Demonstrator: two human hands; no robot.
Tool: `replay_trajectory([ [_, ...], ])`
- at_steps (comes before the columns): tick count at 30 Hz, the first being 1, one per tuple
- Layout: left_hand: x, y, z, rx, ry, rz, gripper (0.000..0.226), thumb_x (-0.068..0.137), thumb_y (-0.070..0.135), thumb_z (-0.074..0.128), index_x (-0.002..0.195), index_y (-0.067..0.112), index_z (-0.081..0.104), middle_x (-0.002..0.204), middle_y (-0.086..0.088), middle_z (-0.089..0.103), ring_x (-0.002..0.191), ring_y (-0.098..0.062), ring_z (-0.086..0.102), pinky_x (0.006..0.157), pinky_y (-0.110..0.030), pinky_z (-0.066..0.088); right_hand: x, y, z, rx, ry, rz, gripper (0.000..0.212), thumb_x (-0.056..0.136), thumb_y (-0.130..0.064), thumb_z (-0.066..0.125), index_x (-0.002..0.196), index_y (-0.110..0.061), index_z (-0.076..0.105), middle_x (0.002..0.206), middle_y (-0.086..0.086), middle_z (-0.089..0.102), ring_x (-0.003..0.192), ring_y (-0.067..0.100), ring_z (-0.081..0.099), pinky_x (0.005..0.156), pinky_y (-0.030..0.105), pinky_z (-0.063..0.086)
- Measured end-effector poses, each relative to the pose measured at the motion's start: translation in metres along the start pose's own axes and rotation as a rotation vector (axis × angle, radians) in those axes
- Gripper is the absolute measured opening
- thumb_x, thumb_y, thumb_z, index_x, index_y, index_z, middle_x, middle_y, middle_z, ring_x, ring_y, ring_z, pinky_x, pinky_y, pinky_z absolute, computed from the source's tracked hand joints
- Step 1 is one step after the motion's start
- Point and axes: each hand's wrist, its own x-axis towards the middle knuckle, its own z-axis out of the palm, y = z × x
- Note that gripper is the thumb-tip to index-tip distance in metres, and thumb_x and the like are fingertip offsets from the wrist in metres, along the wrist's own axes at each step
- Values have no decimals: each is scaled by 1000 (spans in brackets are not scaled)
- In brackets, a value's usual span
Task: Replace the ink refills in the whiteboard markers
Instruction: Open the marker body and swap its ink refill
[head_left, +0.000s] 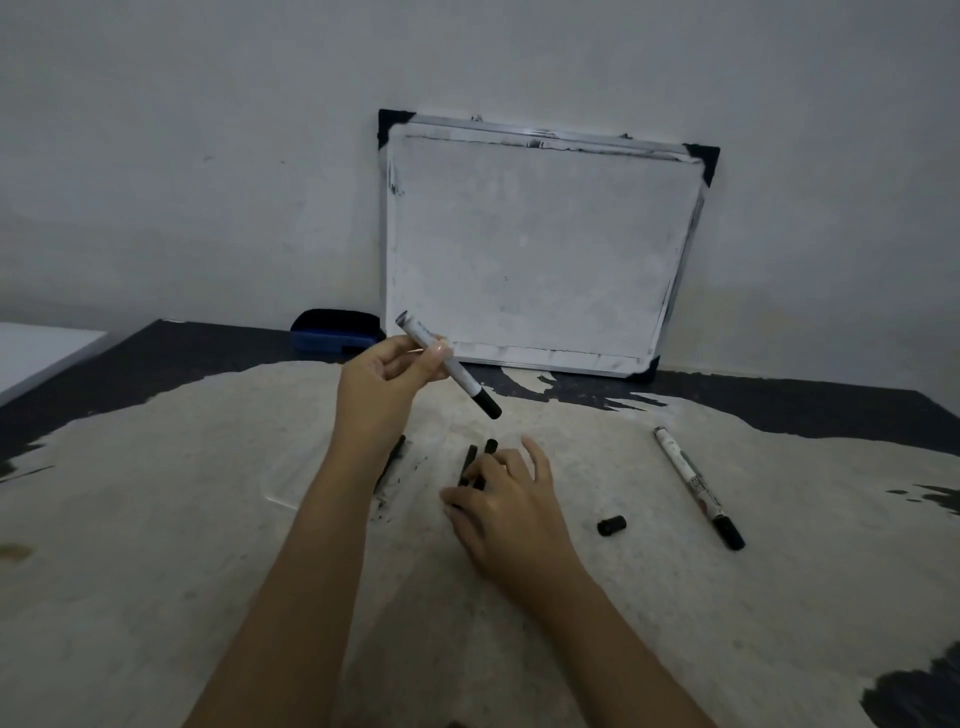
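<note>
My left hand (387, 376) holds a white marker (457, 375) in the air above the table, its black cap pointing down to the right and its open rear end up. My right hand (506, 512) rests low on the table, fingers closing on two black ink refills (477, 460) lying side by side. Another black refill (393, 464) lies partly hidden behind my left forearm. A second white marker (691, 480) with a black cap lies to the right. A small black end plug (611, 525) sits loose near it.
A small whiteboard (535, 249) leans against the wall at the back. A blue eraser (335, 332) sits left of it. The worn table (182, 519) has dark edges; a white surface (36, 353) adjoins at far left.
</note>
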Motion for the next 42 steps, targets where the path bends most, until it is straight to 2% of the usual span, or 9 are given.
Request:
replay_trajectory([
  [7, 0, 0, 2, 22, -4, 10, 12, 83, 21, 64, 94, 20, 68, 89, 1, 73, 79, -3, 70, 86, -24, 52, 2, -2, 5, -12, 51, -7, 16, 82, -32, 63, 74, -27, 75, 74, -5, 63, 80, 19, 58, 110, 44, 19],
  [13, 1, -3, 3, 28, -10, 30, 8, 82, 21, 65, 85, 27, 68, 69, 15, 74, 74, -2, 70, 82, -21, 54, 1, -1, 5, 65, 99, 77, 17, 77, -39, 63, 75, -25, 73, 72, -8, 64, 80, 16, 59, 108, 42, 18],
  [20, 0, -3, 5, 21, 16, 48, 10, 83, 20, 64, 85, 29, 68, 82, 6, 73, 80, -7, 71, 91, -30, 53, 8, -7, 6, 12, 105, 292, 36, 66, -51, 70, 84, -19, 68, 84, -2, 60, 86, 20, 58, 103, 41, 31],
  [24, -1, -1, 6, 24, 18, 50, 8, 83, 21, 64, 85, 28, 68, 86, 2, 73, 84, -13, 71, 93, -35, 52, 12, -10, 9, -5, 67, 337, 34, 72, -48, 68, 78, -15, 71, 88, 2, 58, 92, 22, 54, 104, 39, 30],
  [28, 0, -3, 6, 16, 22, 41, 9, 82, 21, 65, 83, 29, 69, 82, 4, 73, 82, -12, 72, 94, -36, 52, 12, -11, 10, 35, 75, 339, 25, 74, -39, 70, 75, -13, 73, 85, 1, 59, 89, 21, 54, 97, 39, 41],
  [33, 1, -6, 8, 48, 55, 64, 8, 82, 23, 66, 87, 27, 69, 82, 5, 74, 81, -9, 71, 90, -31, 53, 11, -1, 9, 305, 147, 451, 16, 76, -32, 69, 76, -16, 71, 85, -7, 50, 89, 11, 44, 88, 23, 33],
  [35, 1, -4, 9, 52, 97, 108, 13, 83, 23, 65, 95, 20, 69, 85, 4, 73, 81, -6, 70, 82, -22, 54, 13, 5, -2, 493, 192, 574, 13, 75, -30, 72, 74, -18, 71, 85, -10, 51, 89, 7, 43, 88, 25, 37],
  [38, 1, 4, 12, 11, 121, 178, 21, 85, 18, 62, 104, 10, 67, 92, 4, 71, 85, 1, 68, 73, -9, 51, 21, 33, -36, 848, 138, 702, 9, 74, -22, 75, 71, -13, 73, 82, -3, 68, 86, 12, 60, 85, 30, 48],
  [42, -4, 16, 21, 78, 25, 282, 14, 87, 17, 59, 98, 21, 65, 98, 8, 70, 93, -4, 67, 79, -19, 54, 19, 70, -102, 1055, 105, 613, 13, 80, -20, 71, 83, -8, 72, 76, 2, 75, 69, 3, 67, 65, 11, 50],
])
